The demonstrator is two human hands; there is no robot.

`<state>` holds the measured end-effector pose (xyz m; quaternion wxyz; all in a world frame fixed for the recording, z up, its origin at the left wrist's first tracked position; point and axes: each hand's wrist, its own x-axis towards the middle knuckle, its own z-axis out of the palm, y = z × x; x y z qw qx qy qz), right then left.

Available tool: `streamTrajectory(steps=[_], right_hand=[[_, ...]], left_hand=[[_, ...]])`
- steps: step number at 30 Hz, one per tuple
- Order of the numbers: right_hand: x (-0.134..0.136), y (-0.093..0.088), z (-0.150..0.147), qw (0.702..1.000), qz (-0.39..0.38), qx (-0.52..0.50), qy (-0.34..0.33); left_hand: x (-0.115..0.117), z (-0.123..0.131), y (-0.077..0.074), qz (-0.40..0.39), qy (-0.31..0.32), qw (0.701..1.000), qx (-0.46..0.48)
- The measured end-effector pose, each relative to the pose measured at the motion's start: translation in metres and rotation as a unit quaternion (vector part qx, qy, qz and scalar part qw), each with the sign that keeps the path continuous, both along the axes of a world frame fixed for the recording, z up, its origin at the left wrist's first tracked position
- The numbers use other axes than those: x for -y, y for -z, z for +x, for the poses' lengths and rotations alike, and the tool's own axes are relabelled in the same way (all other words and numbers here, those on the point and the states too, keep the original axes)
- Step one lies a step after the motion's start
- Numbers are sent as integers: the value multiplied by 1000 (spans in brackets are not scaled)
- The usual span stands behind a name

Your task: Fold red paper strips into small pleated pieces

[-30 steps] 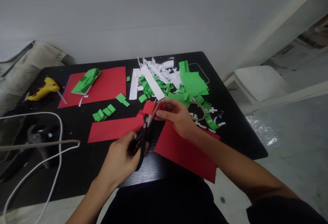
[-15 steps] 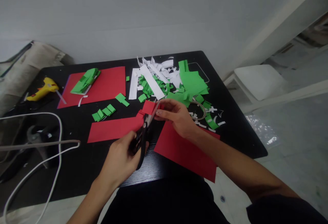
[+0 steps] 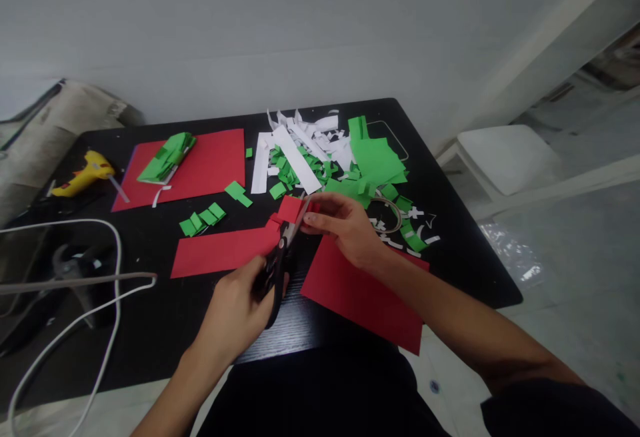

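My left hand (image 3: pixel 243 307) is closed round the black handles of a pair of scissors (image 3: pixel 283 245), whose blades point away from me. Between the blades lies a strip of red paper (image 3: pixel 289 209). My right hand (image 3: pixel 345 223) pinches the right end of this strip between thumb and fingers, close to the blade tips. Under the left side of the scissors is a wider red paper band (image 3: pixel 220 253). A larger red sheet (image 3: pixel 360 297) lies below my right wrist and forearm, which hide part of it.
White paper strips (image 3: pixel 297 157) and green scraps (image 3: pixel 377 160) are heaped at the back, near a roll of tape (image 3: pixel 387 215). Folded green paper (image 3: pixel 167 158) rests on a red sheet (image 3: pixel 215 163). To the left are a yellow glue gun (image 3: pixel 87 175), pliers (image 3: pixel 75 270) and a white cable (image 3: pixel 119 257).
The scissor blades look slightly closer together over the red strip. Both hands keep nearly the same place.
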<state>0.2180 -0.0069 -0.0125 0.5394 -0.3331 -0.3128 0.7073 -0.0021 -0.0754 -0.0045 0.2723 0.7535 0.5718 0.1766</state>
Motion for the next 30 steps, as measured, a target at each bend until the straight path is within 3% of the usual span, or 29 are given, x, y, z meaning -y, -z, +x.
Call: streamTrajectory(steps=[30], right_hand=[[0,-1,0,1000,-7,3,4]], left_hand=[[1,2,2,-30,-21,999,-5]])
